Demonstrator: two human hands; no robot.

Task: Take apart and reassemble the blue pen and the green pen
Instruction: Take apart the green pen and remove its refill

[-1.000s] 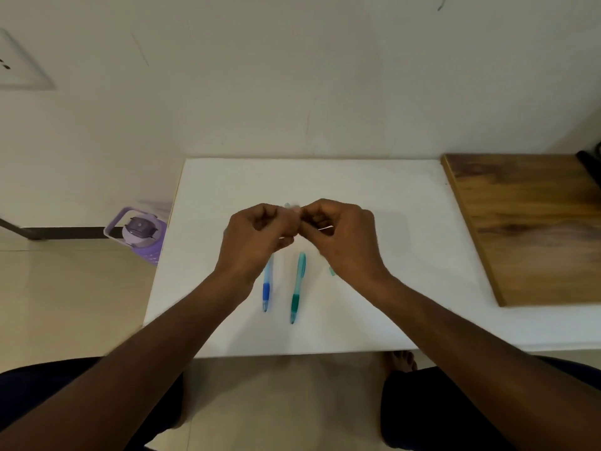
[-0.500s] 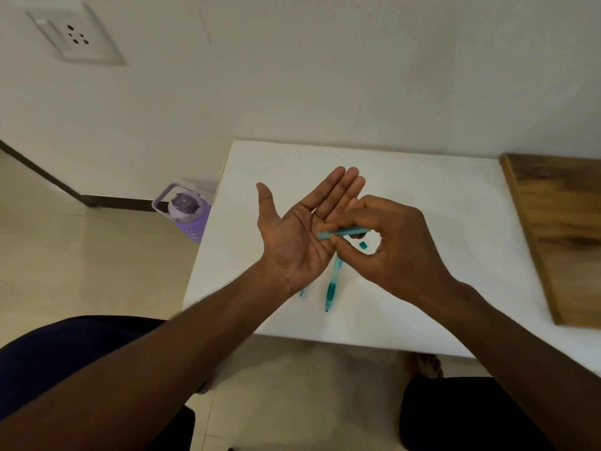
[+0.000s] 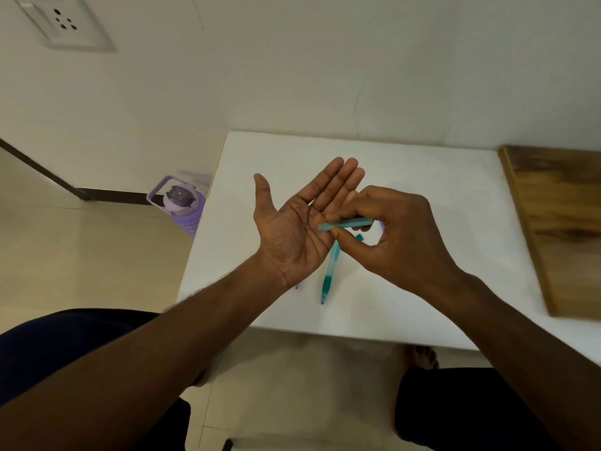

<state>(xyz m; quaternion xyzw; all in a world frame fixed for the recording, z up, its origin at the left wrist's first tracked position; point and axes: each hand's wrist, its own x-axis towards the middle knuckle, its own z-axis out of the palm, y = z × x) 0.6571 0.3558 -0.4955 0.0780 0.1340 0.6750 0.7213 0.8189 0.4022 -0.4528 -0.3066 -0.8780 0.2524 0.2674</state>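
My left hand (image 3: pixel 299 229) is held flat, palm up, fingers apart, above the white table (image 3: pixel 406 304). My right hand (image 3: pixel 396 236) pinches a translucent green pen barrel piece (image 3: pixel 344 223), holding it level with one end over my left palm. Below the hands, the green pen's grip half (image 3: pixel 329 278) lies on the table, tip toward me. A small green piece (image 3: pixel 359 236) lies on the table under my right hand. Only the tip of the blue pen (image 3: pixel 296 286) shows past my left wrist; the rest is hidden.
A wooden board (image 3: pixel 559 222) lies on the table's right side. A purple water bottle (image 3: pixel 182 206) stands on the floor left of the table. The wall rises just behind the table, with a socket (image 3: pixel 63 24) at upper left. My knees are below the near edge.
One second ago both hands were closed together on a pen piece. My left hand has since opened palm up, and my right hand holds the green barrel piece over it. The view shifted left.
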